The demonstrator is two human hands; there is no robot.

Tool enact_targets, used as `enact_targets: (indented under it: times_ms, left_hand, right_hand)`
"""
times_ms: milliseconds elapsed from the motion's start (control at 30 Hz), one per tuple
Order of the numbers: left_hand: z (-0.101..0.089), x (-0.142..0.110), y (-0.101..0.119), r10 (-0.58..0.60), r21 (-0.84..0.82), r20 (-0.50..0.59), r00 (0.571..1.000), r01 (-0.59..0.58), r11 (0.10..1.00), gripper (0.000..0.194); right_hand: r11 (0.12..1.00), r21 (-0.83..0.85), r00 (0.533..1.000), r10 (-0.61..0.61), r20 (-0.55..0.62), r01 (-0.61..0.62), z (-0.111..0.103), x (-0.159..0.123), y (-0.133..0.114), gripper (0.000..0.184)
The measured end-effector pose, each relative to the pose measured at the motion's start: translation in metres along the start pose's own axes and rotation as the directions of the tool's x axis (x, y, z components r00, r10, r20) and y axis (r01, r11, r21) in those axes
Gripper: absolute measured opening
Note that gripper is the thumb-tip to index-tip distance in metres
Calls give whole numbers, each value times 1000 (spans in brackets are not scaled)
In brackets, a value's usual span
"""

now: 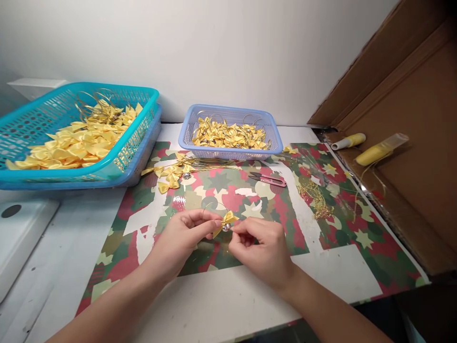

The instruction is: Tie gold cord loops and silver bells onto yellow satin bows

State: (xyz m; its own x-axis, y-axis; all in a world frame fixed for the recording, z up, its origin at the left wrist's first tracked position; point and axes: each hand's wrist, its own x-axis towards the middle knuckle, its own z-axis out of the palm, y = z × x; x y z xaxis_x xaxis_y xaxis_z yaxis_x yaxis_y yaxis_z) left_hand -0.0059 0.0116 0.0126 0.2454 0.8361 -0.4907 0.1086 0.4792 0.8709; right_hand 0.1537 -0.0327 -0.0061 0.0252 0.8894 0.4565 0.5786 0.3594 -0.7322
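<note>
Between thumb and fingers, my left hand [193, 229] pinches a yellow satin bow [229, 217] over the middle of the patterned sheet. A small silver bell [226, 227] hangs at the bow's lower side, and a thin gold wire loop rises behind it. My right hand [262, 243] is closed in a pinch just right of the bell, its fingertips close to it. Whatever lies between those fingertips is too small to name. Pink-handled thread snips [269, 179] lie behind the right hand. Loose yellow bows [171, 176] with gold wires lie beyond the left hand.
A turquoise basket [139, 128] of yellow bows stands stacked at the left. Farther back is a periwinkle basket [232, 153] of bows with wire loops. Gold threads [317, 200] lie on the right. Two yellow-wound tubes [378, 150] are beside a cardboard wall [410, 95].
</note>
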Motion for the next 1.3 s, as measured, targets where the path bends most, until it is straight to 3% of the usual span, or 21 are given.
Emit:
enact_targets:
  times_ms: [467, 867, 1067, 1300]
  left_hand:
    - [1, -1, -2, -3, 4, -24, 1000, 3, 1000, 19]
    - [5, -3, 3, -24, 4, -69, 997, 25, 1000, 22]
    - [8, -8, 5, -4, -11, -70, 998, 3, 1000, 33]
    - [6, -5, 4, 9, 30, -77, 997, -7, 1000, 29]
  right_hand:
    - [1000, -11, 999, 18, 30, -18, 1, -1, 1, 17]
    - [997, 24, 998, 67, -14, -67, 1, 1, 0, 17]
    - [994, 50, 995, 101, -17, -100, 1, 1, 0, 16]
    - [991, 69, 993, 115, 4, -115, 3, 1, 0, 16]
